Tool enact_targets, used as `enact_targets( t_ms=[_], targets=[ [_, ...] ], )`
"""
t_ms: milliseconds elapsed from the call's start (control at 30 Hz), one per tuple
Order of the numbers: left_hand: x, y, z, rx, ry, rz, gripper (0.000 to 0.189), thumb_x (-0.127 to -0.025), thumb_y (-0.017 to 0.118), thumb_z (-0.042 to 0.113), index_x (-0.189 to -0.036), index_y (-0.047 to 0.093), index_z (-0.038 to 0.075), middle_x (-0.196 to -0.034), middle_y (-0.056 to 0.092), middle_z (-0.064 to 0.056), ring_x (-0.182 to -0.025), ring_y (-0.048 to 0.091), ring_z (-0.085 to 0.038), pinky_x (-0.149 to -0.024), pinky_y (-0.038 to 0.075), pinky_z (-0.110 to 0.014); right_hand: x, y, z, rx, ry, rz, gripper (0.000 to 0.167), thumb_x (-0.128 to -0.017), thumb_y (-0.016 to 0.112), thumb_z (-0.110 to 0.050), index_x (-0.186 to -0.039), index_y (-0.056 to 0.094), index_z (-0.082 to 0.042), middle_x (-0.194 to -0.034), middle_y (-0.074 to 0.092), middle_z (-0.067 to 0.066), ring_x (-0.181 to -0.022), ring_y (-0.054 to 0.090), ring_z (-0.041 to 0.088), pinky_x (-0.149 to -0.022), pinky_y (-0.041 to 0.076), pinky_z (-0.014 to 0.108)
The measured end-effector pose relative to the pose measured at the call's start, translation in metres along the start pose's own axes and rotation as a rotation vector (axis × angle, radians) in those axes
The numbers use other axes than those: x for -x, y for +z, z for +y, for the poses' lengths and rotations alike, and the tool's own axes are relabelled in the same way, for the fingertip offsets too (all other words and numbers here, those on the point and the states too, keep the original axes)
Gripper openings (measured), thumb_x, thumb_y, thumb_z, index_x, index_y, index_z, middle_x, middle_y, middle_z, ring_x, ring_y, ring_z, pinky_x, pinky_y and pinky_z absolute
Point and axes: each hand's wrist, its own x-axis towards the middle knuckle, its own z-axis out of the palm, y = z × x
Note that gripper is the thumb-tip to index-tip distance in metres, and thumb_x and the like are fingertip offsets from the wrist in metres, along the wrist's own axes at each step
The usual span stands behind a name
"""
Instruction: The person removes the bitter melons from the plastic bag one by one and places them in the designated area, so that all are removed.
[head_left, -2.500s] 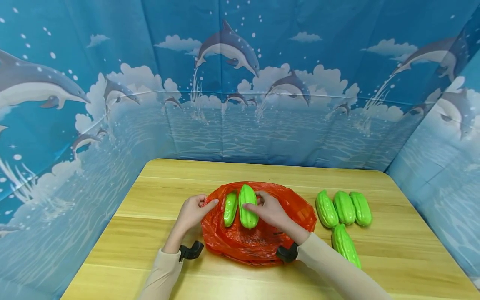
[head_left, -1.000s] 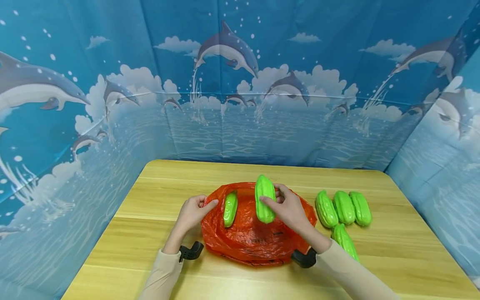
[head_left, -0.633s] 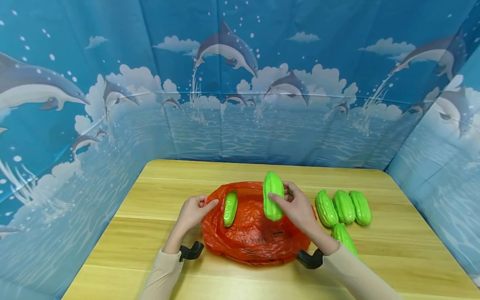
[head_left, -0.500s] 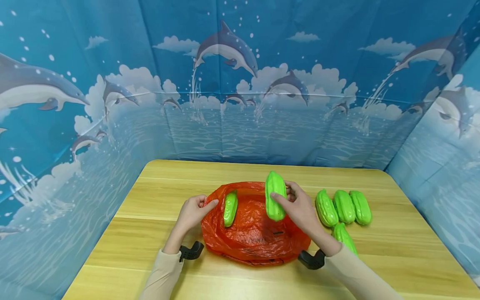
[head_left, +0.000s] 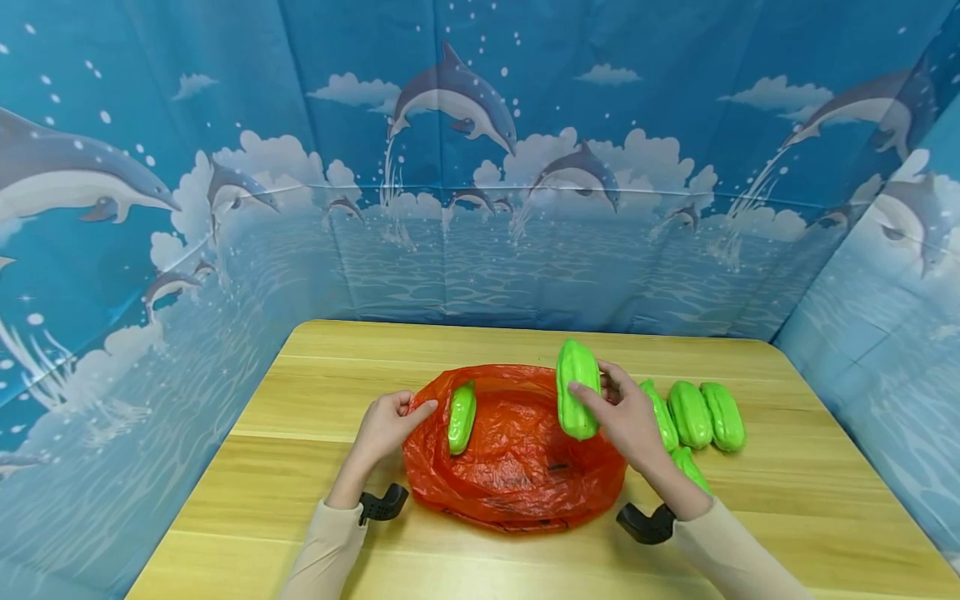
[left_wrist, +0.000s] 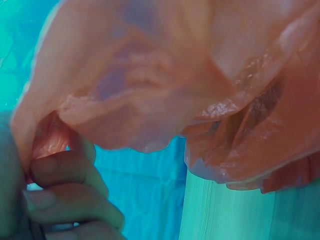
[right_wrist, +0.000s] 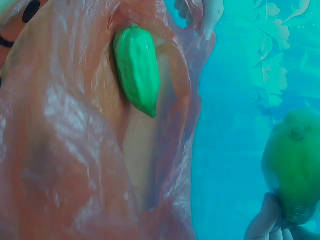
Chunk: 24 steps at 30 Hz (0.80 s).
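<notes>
A red plastic bag (head_left: 517, 487) lies on the table with its mouth spread upward. My left hand (head_left: 390, 427) pinches its left rim between thumb and fingers; the left wrist view shows the bag film (left_wrist: 150, 65) gathered at curled fingers (left_wrist: 70, 167). Inside the bag's left side lies one shiny green, ridged bitter melon (head_left: 461, 419), tip visible in the right wrist view. Another bitter melon (head_left: 577, 367) is raised over the bag's right rim, upright and slightly tilted, gripped by my right hand (head_left: 628, 414) with the thumb across its front.
To the bag's right, several bitter melons (head_left: 691, 415) lie on the wooden table (head_left: 810, 492). The nearest is partly covered by my right forearm, and the leftmost by my right hand. A blue dolphin-print curtain (head_left: 480, 275) stands behind the table and along its sides.
My right hand has lifted a bitter melon from inside the bag and carried it rightward to the bag's right rim. The left hand has stayed on the left rim.
</notes>
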Motion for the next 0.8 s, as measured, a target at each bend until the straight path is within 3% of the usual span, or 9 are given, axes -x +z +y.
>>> enact_targets(
  t_ms=[433, 800],
  targets=[
    [0.000, -0.001, -0.001, 0.012, -0.009, -0.001, 0.039, -0.087, 0.067, 0.041, -0.067, 0.052, 0.011, -0.052, 0.045, 0.001, -0.049, 0.047, -0.014, -0.051, 0.038, -0.027, 0.002, -0.022, 0.004, 0.031, -0.010, 0.082, 0.054, -0.091, 0.063, -0.038, -0.130, 0.051, -0.003, -0.096, 0.056, 0.012, -0.078, 0.053, 0.019, -0.064, 0.045, 0.024],
    [0.000, 0.000, 0.000, 0.005, -0.003, 0.004, 0.041, -0.088, 0.067, 0.039, -0.065, 0.048, 0.011, -0.052, 0.040, 0.002, -0.049, 0.045, -0.014, -0.052, 0.036, -0.026, 0.009, -0.041, 0.012, 0.104, 0.046, 0.137, 0.065, -0.091, 0.061, -0.041, -0.136, 0.044, 0.002, -0.110, 0.055, 0.015, -0.091, 0.049, 0.019, -0.072, 0.041, 0.019]
  ],
)
